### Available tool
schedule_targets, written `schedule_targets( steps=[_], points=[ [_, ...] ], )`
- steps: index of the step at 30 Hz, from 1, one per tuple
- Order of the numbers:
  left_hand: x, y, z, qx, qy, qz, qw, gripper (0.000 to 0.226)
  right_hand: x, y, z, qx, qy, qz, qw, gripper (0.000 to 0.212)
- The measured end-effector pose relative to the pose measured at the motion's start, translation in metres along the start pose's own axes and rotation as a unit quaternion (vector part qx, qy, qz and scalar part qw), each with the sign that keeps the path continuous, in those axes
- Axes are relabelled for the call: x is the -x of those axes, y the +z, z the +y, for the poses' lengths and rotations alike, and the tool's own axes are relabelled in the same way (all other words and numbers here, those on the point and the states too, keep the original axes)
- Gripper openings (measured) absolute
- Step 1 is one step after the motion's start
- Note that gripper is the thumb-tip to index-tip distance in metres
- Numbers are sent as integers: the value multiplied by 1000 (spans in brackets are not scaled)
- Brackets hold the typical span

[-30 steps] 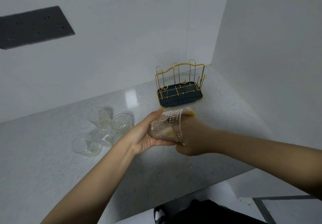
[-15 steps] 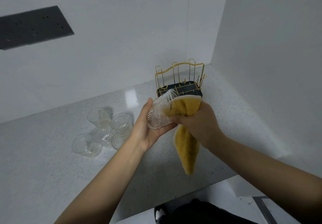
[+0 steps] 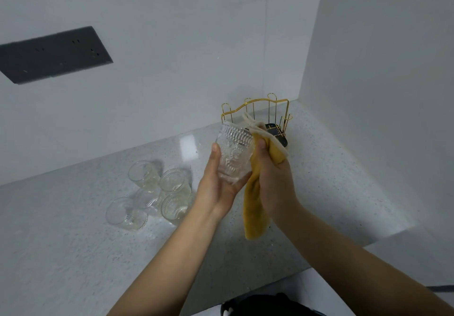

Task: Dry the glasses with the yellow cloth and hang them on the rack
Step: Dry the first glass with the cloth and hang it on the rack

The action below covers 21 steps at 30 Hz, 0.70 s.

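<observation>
Pale speckled countertop (image 3: pixel 73 254) in front of me, running into corner at far right. Plain white wall (image 3: pixel 159 45) behind it; second white wall (image 3: pixel 380 82) closing right side. Dark grey socket panel (image 3: pixel 52 54) set in back wall, upper left. Soft light patch reflected on counter near back edge. Counter's near edge drops to lighter floor (image 3: pixel 319 283) at lower right.

You've got embossed clear glass (image 3: pixel 234 152), matt yellow cloth (image 3: pixel 254 207), shiny gold wire rack (image 3: pixel 258 105), glossy speckled stone counter (image 3: pixel 73 254).
</observation>
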State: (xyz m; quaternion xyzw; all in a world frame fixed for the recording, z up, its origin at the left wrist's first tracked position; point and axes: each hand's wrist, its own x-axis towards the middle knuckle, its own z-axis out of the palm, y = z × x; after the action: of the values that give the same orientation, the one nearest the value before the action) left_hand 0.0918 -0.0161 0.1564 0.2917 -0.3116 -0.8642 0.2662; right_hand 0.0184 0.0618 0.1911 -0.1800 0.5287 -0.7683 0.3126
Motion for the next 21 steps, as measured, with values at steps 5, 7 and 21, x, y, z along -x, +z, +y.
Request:
schedule_targets(
  steps=[5,7,21],
  points=[
    [-3,-6,9,-203,18,13,979,70,-17,-5,-6,17,1,-82,997,34],
    [-5,-4,15,-246,40,-5,968,72,-18,-4,-2,59,-11,-114,992,37],
    [5,0,18,-294,10,-23,956,36,-31,6,-1,90,-2,-115,989,57]
  ],
)
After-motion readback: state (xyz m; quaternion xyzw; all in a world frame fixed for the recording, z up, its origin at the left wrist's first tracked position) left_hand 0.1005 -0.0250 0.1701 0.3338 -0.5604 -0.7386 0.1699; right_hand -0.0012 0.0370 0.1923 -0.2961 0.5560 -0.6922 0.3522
